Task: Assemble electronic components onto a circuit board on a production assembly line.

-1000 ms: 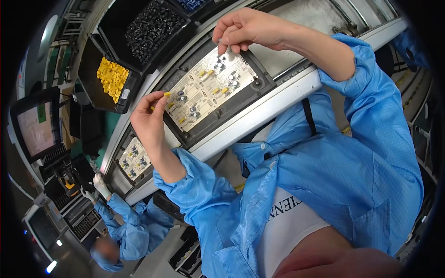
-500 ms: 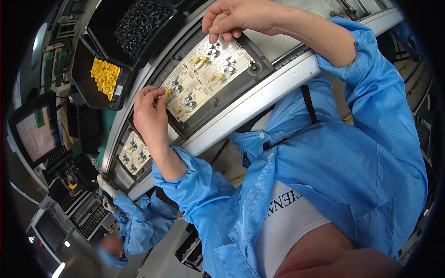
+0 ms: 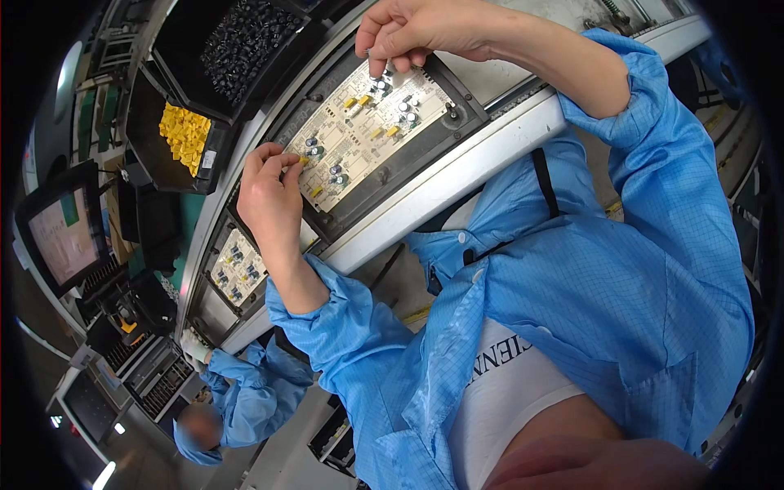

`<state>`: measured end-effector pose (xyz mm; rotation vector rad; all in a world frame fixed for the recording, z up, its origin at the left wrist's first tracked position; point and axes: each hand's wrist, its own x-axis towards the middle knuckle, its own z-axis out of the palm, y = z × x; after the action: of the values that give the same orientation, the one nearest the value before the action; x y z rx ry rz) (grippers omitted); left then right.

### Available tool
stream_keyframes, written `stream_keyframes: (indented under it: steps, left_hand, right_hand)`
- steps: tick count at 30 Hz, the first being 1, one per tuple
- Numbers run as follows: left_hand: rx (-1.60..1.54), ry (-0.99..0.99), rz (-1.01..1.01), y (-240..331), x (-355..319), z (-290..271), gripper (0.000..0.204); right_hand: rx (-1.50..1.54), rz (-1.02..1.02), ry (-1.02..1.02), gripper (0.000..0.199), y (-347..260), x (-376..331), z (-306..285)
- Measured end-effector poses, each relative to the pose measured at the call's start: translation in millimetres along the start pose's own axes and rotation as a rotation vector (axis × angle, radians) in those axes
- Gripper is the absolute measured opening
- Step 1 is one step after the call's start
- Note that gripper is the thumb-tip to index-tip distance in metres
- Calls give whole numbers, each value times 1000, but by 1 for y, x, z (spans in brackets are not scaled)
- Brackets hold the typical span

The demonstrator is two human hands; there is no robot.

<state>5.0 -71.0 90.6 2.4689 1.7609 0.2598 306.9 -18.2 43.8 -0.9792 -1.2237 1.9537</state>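
Note:
A pale circuit board [image 3: 356,145] sits in a black carrier frame [image 3: 359,201] on the line, fitted with several yellow block components [image 3: 393,131] and dark round capacitors [image 3: 406,106]. At the board's left end my left hand [image 3: 269,189] is closed, thumb and forefinger pinching a small yellow component [image 3: 304,161] right at the surface. Over the far right corner, my right hand [image 3: 412,34] has its fingers curled and drawn together, pointing down at the parts there. Whatever its fingertips hold is too small to make out.
Beyond the line stand a black bin of yellow components [image 3: 184,137] and one of black parts [image 3: 245,53]. Another carrier with a board [image 3: 237,268] lies to the left. A co-worker in blue [image 3: 260,392] works farther along, near a monitor [image 3: 64,233]. A metal rail [image 3: 441,216] edges the line.
The board and its carrier have shifted slightly to the right. My left hand has moved a little right with the yellow component, while my right hand stays nearly still. The co-worker's gloved hands have moved.

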Motion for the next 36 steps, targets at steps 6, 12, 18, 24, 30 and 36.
stream_keyframes:
  steps: [6,12,18,24,30,36]
  left_hand:
    - [94,63,104,-8,-3,-17,8]
    - [38,46,183,2,-1,-3,4]
    - [55,45,160,-1,-6,-3,8]
    - [65,-28,139,0,0,-6,6]
    - [-317,152,47,-16,7,-18,15]
    - [-1125,264,-203,-56,12,-4,25]
  right_hand:
    - [-110,-124,3,22,-21,-3,23]
    - [-93,-1,73,11,-19,-19,22]
    - [-76,-14,51,13,-26,-23,27]
    - [-79,-31,58,10,-28,-19,25]
    - [-16,-32,55,11,-27,-15,26]
    - [-20,-30,55,11,-23,-12,23]
